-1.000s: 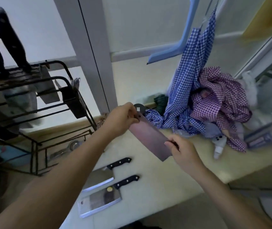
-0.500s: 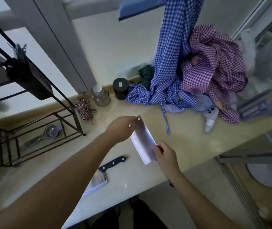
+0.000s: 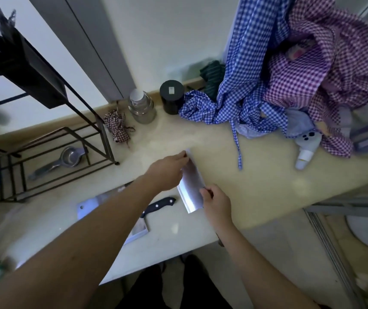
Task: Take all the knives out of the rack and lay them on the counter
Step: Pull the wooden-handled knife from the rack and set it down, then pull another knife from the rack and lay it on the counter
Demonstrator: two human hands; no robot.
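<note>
A broad steel cleaver (image 3: pixel 190 186) is held low over the pale counter (image 3: pixel 245 175), blade flat and pointing away from me. My left hand (image 3: pixel 167 172) pinches its far top corner. My right hand (image 3: pixel 217 205) grips its handle, which is hidden in my fist. Two other cleavers lie on the counter under my left forearm: one with a hole in its blade (image 3: pixel 91 205), one with a black riveted handle (image 3: pixel 159 205). The black wire rack (image 3: pixel 84 139) stands at the left; only its lower part and a dark holder (image 3: pixel 26 65) show.
A metal strainer (image 3: pixel 67 158) lies in the rack's base. A glass jar (image 3: pixel 141 107), a black canister (image 3: pixel 171 99) and a small checked cloth (image 3: pixel 118 127) stand along the wall. Blue and purple checked cloths (image 3: pixel 290 85) and a white spray bottle (image 3: pixel 305 150) crowd the right.
Both hands have brought the cleaver down from mid-air close to the counter, near the two laid cleavers. My view has tilted downward, so the rack's top has left the frame.
</note>
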